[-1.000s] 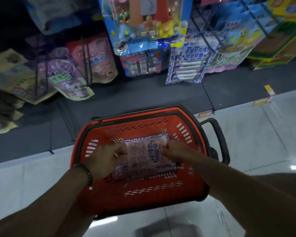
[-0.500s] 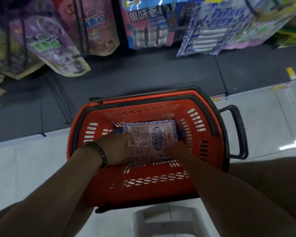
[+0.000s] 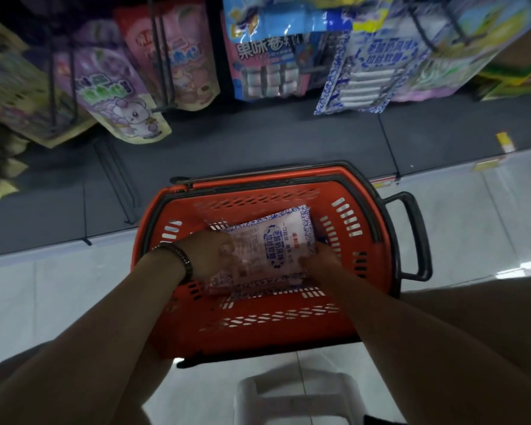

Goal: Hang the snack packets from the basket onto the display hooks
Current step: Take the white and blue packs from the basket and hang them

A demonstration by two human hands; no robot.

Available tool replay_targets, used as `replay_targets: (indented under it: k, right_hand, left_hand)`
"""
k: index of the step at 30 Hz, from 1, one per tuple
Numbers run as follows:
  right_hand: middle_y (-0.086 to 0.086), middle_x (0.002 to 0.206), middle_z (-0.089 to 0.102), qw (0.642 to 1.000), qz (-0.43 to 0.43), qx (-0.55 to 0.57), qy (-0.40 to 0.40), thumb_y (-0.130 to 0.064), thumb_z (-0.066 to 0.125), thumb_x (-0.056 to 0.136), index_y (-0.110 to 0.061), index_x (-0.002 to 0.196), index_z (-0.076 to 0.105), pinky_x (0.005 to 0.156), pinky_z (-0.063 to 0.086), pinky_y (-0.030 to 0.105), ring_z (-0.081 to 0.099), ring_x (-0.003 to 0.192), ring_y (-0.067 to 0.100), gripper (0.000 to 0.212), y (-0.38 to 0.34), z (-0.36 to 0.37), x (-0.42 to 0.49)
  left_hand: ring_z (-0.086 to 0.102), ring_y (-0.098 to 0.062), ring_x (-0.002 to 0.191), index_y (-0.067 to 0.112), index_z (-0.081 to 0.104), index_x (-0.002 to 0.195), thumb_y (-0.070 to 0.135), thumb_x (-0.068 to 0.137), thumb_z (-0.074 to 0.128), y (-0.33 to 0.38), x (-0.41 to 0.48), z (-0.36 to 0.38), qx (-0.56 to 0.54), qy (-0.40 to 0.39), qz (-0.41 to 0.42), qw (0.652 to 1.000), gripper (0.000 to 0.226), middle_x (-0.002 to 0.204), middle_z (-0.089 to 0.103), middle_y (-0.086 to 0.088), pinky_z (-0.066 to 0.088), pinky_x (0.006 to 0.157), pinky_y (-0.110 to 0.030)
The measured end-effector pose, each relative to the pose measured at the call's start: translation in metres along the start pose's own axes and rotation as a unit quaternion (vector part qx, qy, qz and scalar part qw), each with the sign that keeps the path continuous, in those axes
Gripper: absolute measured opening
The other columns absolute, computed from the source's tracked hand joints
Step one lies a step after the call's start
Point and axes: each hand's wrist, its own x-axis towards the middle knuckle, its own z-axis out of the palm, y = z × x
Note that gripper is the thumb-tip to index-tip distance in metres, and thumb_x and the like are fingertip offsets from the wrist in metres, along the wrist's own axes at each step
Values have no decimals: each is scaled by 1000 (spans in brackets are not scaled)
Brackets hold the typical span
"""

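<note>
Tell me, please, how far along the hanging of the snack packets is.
Done: matching packets hang on the display hooks, by whom is unclear. In hand: the left hand and right hand grip a blue-and-white packet inside the orange basket. Left: lifting it out and hooking it; more packets seem to lie beneath.

My left hand (image 3: 210,256) and right hand (image 3: 319,262), gripping the snack packet (image 3: 288,240), are hemmed by the walls of the orange basket (image 3: 258,329). I see open room above them, hanging packets (image 3: 267,72) crowding black hooks (image 3: 163,56) ahead, and a white stool (image 3: 295,394) behind.
</note>
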Motion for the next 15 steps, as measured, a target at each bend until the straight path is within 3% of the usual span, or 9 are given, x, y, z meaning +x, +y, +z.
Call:
replay_targets:
  k: [3,5,6,8,10,13,15]
  right_hand:
    - [11,125,72,996,-74,-48,8,-19,58,104,-17,136,64,99,60,46,71,112,34,32,-11,-18,-22]
    - [5,119,72,986,-133,-98,15,-21,55,106,-16,130,69,91,55,32,69,106,28,28,-19,-35,-41]
    - [6,117,74,979,-165,-118,10,-18,55,107,-14,128,71,88,54,31,71,105,29,26,-24,-44,-51]
    - [5,110,78,961,-235,-146,-2,-12,57,107,-12,120,76,91,59,40,74,101,29,23,-31,-64,-69]
    - [2,106,78,943,-288,-168,-17,-5,61,106,-9,117,78,93,59,45,74,97,27,21,-38,-86,-86]
    - [-7,110,76,924,-339,-174,-38,-2,62,106,-9,124,76,94,52,31,71,99,4,24,-60,-120,-119]
    - [-8,118,76,920,-350,-163,-74,-4,61,107,-15,129,75,102,52,28,70,111,7,28,-83,-143,-150]
  left_hand:
    - [67,-27,108,19,68,111,38,106,61,-1,-10,5,-14,25,-5,1000,21,118,72,-6,50,87,-32]
    - [68,-29,112,19,70,112,37,106,61,-1,-19,10,-40,47,-14,998,21,123,73,-8,51,91,-35]
    - [68,-28,113,20,70,119,36,105,62,-3,-24,12,-62,55,-17,996,23,127,72,-7,51,90,-33]
    - [66,-24,110,20,67,130,34,103,66,-6,-34,15,-90,72,-27,993,31,129,71,-6,46,86,-28]
    - [67,-25,114,21,65,132,33,98,74,-7,-46,14,-117,106,-28,987,37,129,71,-6,48,93,-29]
    - [62,-18,122,22,60,139,33,88,86,6,-70,6,-157,172,9,972,59,130,65,4,48,107,-31]
    - [62,-15,128,23,58,144,45,75,92,15,-87,0,-196,221,56,954,80,137,64,7,49,114,-37]
